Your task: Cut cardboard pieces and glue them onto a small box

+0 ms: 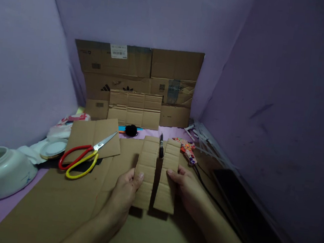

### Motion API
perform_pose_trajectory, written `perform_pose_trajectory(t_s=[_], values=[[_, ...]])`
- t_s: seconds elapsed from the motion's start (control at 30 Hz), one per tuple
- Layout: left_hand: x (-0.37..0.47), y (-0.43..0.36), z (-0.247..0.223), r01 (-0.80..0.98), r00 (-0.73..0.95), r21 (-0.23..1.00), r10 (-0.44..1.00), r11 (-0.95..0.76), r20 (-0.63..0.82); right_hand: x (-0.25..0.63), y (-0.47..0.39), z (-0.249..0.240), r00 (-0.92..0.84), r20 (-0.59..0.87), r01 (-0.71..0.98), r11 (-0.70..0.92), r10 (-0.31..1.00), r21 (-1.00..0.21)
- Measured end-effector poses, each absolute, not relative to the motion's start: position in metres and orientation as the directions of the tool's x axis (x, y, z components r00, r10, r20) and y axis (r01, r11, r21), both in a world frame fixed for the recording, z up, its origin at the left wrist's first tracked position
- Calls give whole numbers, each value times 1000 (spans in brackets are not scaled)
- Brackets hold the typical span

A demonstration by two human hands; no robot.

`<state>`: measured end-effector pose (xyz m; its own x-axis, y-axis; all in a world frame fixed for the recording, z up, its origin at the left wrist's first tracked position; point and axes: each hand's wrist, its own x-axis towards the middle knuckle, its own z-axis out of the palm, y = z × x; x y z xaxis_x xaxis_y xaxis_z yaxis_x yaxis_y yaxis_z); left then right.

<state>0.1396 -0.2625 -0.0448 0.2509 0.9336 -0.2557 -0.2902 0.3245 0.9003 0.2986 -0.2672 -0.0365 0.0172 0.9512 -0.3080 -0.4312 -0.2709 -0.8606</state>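
My left hand (pixel 126 189) grips a cardboard strip (pixel 146 174) by its left edge, thumb on the front face. A second, slightly narrower cardboard strip (pixel 166 192) is pinched by my right hand (pixel 186 182) at its right edge. Both strips stand nearly upright side by side, a narrow gap between them, above the large cardboard sheet (pixel 109 224). Crosswise crease lines mark each strip. Behind the gap lies a black pen (pixel 161 147). Beyond my right hand is a flower-patterned glue gun (pixel 187 151) with a black cord.
Scissors (pixel 92 154) with red and yellow handles rest on a cardboard piece (pixel 96 129) at left. A white ceramic pot (pixel 6 174) stands far left. Black yarn (pixel 131 130) sits at the back. Clear glue sticks (pixel 206 140) and a dark flat panel (pixel 243 205) are at right.
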Motion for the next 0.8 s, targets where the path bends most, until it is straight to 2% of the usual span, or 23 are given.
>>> perform_pose_trajectory(t_s=[0.8], values=[[142,-263,-46,-281,237,887,923,365,-304,299,-268,-41,17,-189,-334,-172,982,-927]])
